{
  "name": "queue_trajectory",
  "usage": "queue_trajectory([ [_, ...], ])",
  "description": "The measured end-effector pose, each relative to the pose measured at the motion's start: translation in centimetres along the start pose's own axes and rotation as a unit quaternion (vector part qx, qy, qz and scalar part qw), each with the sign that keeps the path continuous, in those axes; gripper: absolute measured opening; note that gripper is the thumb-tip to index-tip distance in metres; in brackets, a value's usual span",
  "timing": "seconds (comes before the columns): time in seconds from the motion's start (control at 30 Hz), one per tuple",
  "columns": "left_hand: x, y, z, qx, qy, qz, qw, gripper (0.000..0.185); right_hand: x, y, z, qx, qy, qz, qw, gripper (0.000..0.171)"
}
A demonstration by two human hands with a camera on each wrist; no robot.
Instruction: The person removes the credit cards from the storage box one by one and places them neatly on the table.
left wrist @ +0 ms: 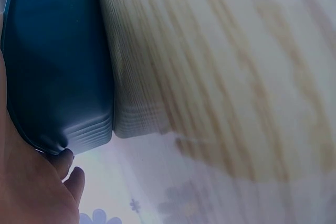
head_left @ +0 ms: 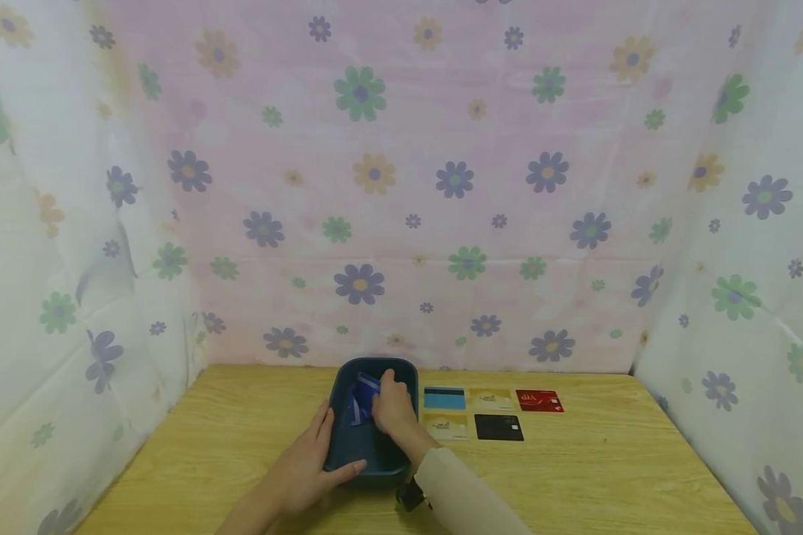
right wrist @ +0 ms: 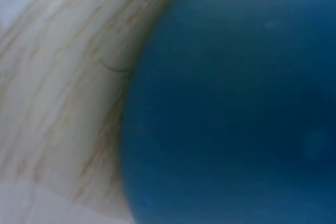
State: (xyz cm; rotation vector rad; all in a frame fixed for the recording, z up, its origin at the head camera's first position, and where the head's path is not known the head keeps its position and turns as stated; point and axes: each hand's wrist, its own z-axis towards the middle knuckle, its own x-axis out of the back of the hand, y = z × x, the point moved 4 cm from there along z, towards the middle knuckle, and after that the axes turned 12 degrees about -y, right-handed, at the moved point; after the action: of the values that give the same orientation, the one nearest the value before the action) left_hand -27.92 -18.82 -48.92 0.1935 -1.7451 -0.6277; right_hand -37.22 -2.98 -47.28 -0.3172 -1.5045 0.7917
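Observation:
A dark blue plastic bin (head_left: 358,459) stands on the table, its long side pointing away from me. My left hand (head_left: 301,464) holds it at the near left corner, fingers along the outer left wall and thumb over the near rim. In the left wrist view, fingertips of that hand (left wrist: 39,187) touch the bin's outer wall (left wrist: 58,66). My right hand (head_left: 395,407) reaches inside and pinches a shiny blue packet (head_left: 360,405) with pale edging. Its fingertips are partly hidden. The right wrist view shows only the bin's blurred blue wall (right wrist: 226,108).
Right of the bin lie two rows of cards: a blue card (head_left: 444,398), a gold card (head_left: 491,400), a red VIP card (head_left: 540,401), another gold card (head_left: 447,427) and a black card (head_left: 499,427). Flowered cloth (head_left: 408,245) encloses the wooden table (head_left: 609,475) behind and on both sides.

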Motion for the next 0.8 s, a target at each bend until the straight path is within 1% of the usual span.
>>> queue_trajectory([
  [0.1, 0.01, 0.05, 0.04, 0.000, 0.000, 0.001, 1.0000, 0.119, 0.14, -0.12, -0.04, 0.002, 0.001, -0.015, 1.000, 0.041],
  [0.13, 0.02, 0.08, 0.05, -0.001, 0.000, 0.002, 1.0000, 0.119, 0.15, -0.15, -0.04, 0.004, 0.002, -0.021, 1.000, 0.038],
  [0.23, 0.00, 0.14, 0.06, -0.001, 0.000, 0.003, 1.0000, 0.118, 0.23, -0.16, -0.11, 0.009, 0.005, -0.033, 0.999, 0.020],
  [0.33, -0.03, 0.14, 0.06, -0.002, -0.001, 0.001, 1.0000, 0.118, 0.29, -0.09, -0.16, 0.023, 0.010, -0.026, 0.999, 0.011],
  [0.5, -0.05, 0.15, -0.03, -0.005, 0.001, -0.003, 1.0000, 0.117, 0.34, 0.12, -0.11, 0.045, 0.018, 0.016, 0.999, 0.008],
  [0.73, -0.07, 0.05, 0.00, -0.002, 0.002, -0.002, 1.0000, 0.118, 0.58, 0.07, -0.04, 0.050, 0.019, 0.095, 0.994, 0.018],
  [0.8, -0.06, 0.04, 0.03, -0.002, 0.000, -0.005, 1.0000, 0.118, 0.52, 0.14, 0.02, 0.047, 0.010, 0.119, 0.992, 0.021],
])
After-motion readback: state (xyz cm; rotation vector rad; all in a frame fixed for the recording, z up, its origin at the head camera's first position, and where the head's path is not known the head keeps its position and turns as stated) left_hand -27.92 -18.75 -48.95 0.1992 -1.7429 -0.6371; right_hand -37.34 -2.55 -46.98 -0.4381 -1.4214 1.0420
